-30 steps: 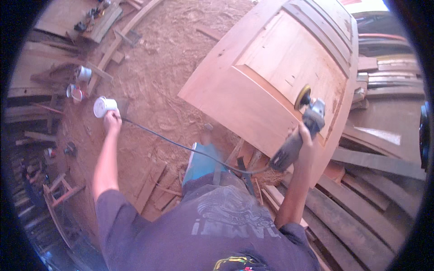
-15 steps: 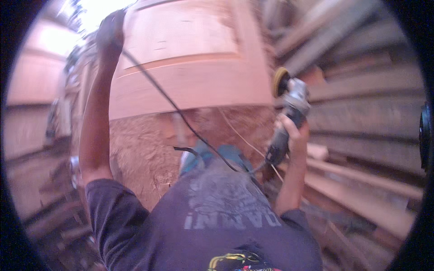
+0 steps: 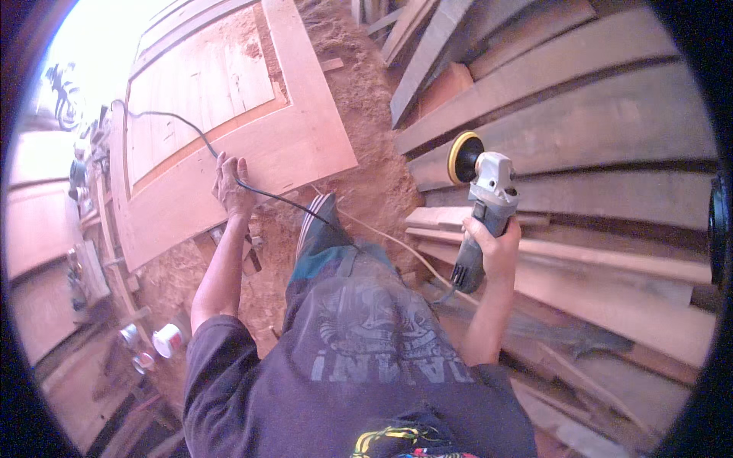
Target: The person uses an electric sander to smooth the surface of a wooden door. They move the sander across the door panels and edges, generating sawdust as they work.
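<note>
My right hand (image 3: 495,243) is wrapped round the dark body of an angle grinder (image 3: 492,191), held up at my right. The grinder's head is silver-grey and carries a round pad (image 3: 463,158) with a yellow rim, facing left. A black power cord (image 3: 286,200) runs from the far left over a panelled wooden door (image 3: 252,168), through my left hand (image 3: 233,187) and on toward my waist. The fingers of my left hand are loosely curled round the cord, at the near edge of the door.
Long boards (image 3: 580,130) are stacked along the right side. Reddish, dusty ground (image 3: 366,114) lies between them and the door. White tubs (image 3: 168,340) stand at lower left, with more wood panels beyond. A pale thin cable (image 3: 389,235) crosses the ground near my feet.
My left hand has come down and nearer from the upper left, along with the cord. My view has turned, so the door appears tilted and farther left. The grinder stays in my right hand.
</note>
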Demonstrator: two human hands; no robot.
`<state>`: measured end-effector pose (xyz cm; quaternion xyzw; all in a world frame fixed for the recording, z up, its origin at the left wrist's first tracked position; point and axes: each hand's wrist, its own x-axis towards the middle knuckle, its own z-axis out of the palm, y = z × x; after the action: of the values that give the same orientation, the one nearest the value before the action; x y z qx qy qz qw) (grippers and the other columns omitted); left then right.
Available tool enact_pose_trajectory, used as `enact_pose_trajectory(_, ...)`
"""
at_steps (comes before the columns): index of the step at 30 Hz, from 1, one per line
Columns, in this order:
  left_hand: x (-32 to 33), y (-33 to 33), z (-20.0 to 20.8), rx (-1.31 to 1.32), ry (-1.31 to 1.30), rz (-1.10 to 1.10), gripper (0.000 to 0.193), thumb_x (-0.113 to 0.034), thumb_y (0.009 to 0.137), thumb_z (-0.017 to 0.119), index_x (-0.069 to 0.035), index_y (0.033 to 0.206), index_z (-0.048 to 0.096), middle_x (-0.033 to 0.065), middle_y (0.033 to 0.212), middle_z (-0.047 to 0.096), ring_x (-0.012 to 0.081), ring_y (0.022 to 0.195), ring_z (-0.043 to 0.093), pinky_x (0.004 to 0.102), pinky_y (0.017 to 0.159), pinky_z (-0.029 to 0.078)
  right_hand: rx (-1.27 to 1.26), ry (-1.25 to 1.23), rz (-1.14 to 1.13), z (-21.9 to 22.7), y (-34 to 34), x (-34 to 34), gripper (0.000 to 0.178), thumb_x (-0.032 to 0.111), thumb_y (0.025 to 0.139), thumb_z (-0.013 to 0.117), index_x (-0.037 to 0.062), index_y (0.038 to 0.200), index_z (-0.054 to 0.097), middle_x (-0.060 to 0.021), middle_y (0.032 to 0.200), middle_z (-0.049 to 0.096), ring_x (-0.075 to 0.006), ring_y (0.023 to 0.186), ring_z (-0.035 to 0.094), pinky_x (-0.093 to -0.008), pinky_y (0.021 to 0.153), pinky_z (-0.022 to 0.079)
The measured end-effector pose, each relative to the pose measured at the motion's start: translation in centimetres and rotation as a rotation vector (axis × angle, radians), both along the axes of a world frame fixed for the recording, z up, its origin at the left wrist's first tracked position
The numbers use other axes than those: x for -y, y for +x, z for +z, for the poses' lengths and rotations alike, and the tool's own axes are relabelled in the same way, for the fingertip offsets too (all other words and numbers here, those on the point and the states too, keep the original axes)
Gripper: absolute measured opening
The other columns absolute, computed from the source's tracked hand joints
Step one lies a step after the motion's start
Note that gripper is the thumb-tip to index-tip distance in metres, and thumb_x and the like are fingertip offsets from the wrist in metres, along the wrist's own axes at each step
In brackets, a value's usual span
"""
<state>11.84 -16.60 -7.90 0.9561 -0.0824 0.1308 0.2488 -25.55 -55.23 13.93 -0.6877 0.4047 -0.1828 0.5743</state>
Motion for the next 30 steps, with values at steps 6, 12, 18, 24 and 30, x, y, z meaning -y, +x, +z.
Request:
enact_pose_trajectory(6,0.8,-1.4,0.6,0.032,0.02,0.028,0.034,-0.04,0.114,0.067,-0.012,0.133,0.07,0.0129,0.163,0.062,0.0312,0.144,0.063,0.0478,0.121,0.04,0.078,0.047,0.07,2.0,7.8,3.0,0.036,0.011,0.089,0.086,0.0034,0.12,0.07,-0.0075,0.094,0.076,-0.0178,0.08,0.073,-0.0363,0.076,0.06)
enact_pose_trajectory(12,0.1,-2.9,0.5,0.016,-0.009,0.08,0.029,-0.036,0.112,0.07,-0.012,0.129,0.072,0.0097,0.163,0.063,0.0284,0.141,0.065,0.0444,0.116,0.046,0.122,0.1,0.273,3.8,18.9,7.5,0.041,0.018,0.097,0.075,-0.0022,0.13,0.061,-0.0159,0.103,0.071,-0.0238,0.087,0.073,-0.0368,0.075,0.061)
enact_pose_trajectory(18,0.4,-3.4,0.7,-0.024,0.045,0.104,0.029,-0.032,0.11,0.072,-0.011,0.13,0.072,0.0112,0.165,0.061,0.0285,0.14,0.066,0.0442,0.116,0.047,0.165,0.279,0.482,2.2,30.5,12.5,0.04,0.017,0.101,0.073,-0.0029,0.132,0.06,-0.0172,0.109,0.071,-0.0258,0.091,0.074,-0.04,0.077,0.064)
enact_pose_trajectory(24,2.3,-2.4,2.6,0.125,-0.034,0.194,0.027,-0.019,0.111,0.069,-0.007,0.135,0.07,0.0176,0.16,0.063,0.0332,0.142,0.064,0.0454,0.114,0.051,0.054,0.289,0.721,2.2,39.0,14.7,0.028,0.018,0.099,0.073,-0.0036,0.115,0.066,-0.0166,0.096,0.074,-0.0253,0.081,0.075,-0.0378,0.072,0.063)
enact_pose_trajectory(30,8.3,-6.3,3.1,-0.045,-1.069,0.58,0.04,-0.012,0.115,0.062,-0.011,0.156,0.059,0.0127,0.122,0.072,0.021,0.104,0.076,0.0368,0.091,0.067,0.037,0.242,0.914,3.5,46.9,14.1,0.025,0.02,0.098,0.076,-0.0022,0.106,0.068,-0.0118,0.087,0.073,-0.0198,0.075,0.072,-0.0338,0.068,0.06)
